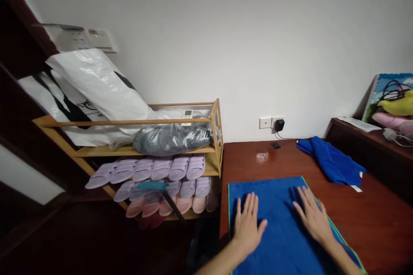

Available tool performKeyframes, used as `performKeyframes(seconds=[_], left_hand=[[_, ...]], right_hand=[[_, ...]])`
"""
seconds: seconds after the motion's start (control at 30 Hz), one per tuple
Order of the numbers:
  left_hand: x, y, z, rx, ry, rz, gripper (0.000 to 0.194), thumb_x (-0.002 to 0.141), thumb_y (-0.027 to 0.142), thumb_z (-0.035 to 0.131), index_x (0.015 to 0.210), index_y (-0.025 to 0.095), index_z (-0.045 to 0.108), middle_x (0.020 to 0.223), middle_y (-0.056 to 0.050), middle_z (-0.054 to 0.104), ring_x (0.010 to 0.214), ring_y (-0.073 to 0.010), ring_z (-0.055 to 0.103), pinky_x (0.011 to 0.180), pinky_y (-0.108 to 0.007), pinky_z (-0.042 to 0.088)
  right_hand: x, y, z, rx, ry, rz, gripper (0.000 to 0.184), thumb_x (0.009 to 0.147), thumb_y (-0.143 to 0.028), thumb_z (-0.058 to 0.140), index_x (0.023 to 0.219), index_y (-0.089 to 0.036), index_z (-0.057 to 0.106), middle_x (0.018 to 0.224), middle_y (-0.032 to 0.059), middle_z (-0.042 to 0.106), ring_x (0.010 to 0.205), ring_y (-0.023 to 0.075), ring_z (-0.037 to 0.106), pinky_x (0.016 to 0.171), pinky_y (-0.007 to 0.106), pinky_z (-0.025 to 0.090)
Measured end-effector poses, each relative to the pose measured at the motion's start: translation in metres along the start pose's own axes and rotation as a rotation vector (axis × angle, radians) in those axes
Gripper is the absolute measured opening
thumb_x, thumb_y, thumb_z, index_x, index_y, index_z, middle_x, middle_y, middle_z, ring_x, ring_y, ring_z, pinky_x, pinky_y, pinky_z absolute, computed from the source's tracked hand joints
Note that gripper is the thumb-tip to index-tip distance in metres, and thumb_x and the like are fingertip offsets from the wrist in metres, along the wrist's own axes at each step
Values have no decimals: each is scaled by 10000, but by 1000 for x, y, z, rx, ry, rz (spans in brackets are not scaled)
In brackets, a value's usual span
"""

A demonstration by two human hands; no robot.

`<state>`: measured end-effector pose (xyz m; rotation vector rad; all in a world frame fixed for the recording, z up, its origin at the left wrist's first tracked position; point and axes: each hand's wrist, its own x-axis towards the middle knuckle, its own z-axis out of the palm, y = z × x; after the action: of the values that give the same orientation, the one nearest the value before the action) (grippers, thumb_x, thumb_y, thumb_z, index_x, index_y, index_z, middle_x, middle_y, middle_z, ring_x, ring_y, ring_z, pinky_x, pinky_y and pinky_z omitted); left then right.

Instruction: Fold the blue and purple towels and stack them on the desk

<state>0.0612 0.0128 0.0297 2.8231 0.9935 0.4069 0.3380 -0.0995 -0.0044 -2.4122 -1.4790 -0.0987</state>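
A blue towel with a green edge (pixel 274 189) lies spread flat on the dark wooden table (pixel 371 219). My left hand (pixel 247 223) rests palm down on the towel's left part, fingers stretched out. My right hand (pixel 311 215) lies flat on its right part, fingers spread too. Neither hand holds anything. A second blue towel (pixel 334 163) sits crumpled farther back on the table, apart from both hands.
A bamboo shoe rack (pixel 214 137) with several purple and pink slippers (pixel 161 169) stands left of the table, white bags (pixel 93 86) on top. A wall socket with a black plug (pixel 279 124) is behind the table. A raised shelf (pixel 371 137) with toys is at right.
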Motion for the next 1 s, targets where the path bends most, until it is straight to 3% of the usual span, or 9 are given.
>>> performKeyframes(seconds=[0.1, 0.23, 0.3, 0.43, 0.53, 0.63, 0.8, 0.9, 1.0], left_hand=[[-24, 11, -4, -88, -104, 120, 678, 922, 583, 275, 1481, 296, 23, 1554, -5, 111, 1412, -272, 131, 1123, -564, 169], [-29, 4, -15, -88, -153, 108, 634, 926, 571, 292, 1476, 329, 89, 1554, -9, 119, 1407, -293, 144, 1110, -592, 168], [-31, 4, -19, -67, -135, 106, 610, 939, 530, 295, 1477, 317, 102, 1552, -25, 134, 1404, -302, 154, 1108, -601, 159], [-47, 14, -9, -17, -101, 284, 693, 929, 517, 349, 1484, 268, 17, 1545, -67, 144, 1394, -306, 192, 1091, -602, 197], [-64, 16, 4, 69, -86, 494, 679, 941, 496, 357, 1484, 264, 22, 1521, -84, 229, 1365, -294, 280, 1041, -562, 311], [-76, 12, 11, 198, 7, 564, 569, 969, 385, 348, 1479, 255, 132, 1485, -84, 328, 1333, -279, 344, 1025, -533, 338], [-91, 7, 13, 404, 263, 742, 398, 973, 325, 370, 1355, 225, 422, 1397, -71, 479, 1272, -244, 431, 1032, -473, 350], [-100, 5, 16, 472, 372, 781, 357, 974, 338, 375, 1299, 237, 483, 1361, -42, 521, 1232, -250, 476, 1010, -458, 382], [-106, -1, 22, 501, 431, 778, 339, 964, 355, 404, 1272, 262, 511, 1348, -9, 536, 1206, -258, 500, 986, -453, 412]], right_hand=[[-40, 16, -2, 49, -135, -176, 621, 881, -581, 302, 1452, -380, 162, 1539, -9, 210, 1402, 211, 207, 1108, 484, 215], [-51, 79, -9, 33, -178, -49, 607, 856, -599, 336, 1423, -398, 255, 1508, 3, 295, 1375, 251, 274, 1073, 532, 269], [-47, 95, -13, -21, -142, 7, 596, 846, -605, 339, 1398, -377, 336, 1486, 23, 344, 1370, 266, 282, 1062, 559, 273], [-46, 80, -12, -46, -2, -60, 617, 858, -589, 338, 1423, -347, 293, 1516, 34, 277, 1384, 246, 253, 1074, 521, 277], [-46, 71, -7, 26, -102, -122, 578, 878, -577, 317, 1425, -416, 224, 1518, -20, 270, 1380, 207, 263, 1077, 490, 290], [-36, 81, -7, 13, -157, -72, 571, 872, -589, 309, 1412, -407, 271, 1499, -6, 315, 1373, 233, 277, 1069, 536, 276], [-31, 70, -13, -87, 50, -112, 577, 887, -531, 298, 1424, -319, 301, 1525, 39, 245, 1401, 252, 200, 1096, 555, 199], [-41, 52, -11, -7, -61, -217, 581, 898, -534, 298, 1445, -366, 200, 1533, 3, 224, 1398, 205, 216, 1099, 476, 249], [-45, 56, -11, 45, -162, -195, 582, 889, -561, 306, 1438, -396, 201, 1525, -5, 252, 1384, 218, 256, 1085, 489, 270]])
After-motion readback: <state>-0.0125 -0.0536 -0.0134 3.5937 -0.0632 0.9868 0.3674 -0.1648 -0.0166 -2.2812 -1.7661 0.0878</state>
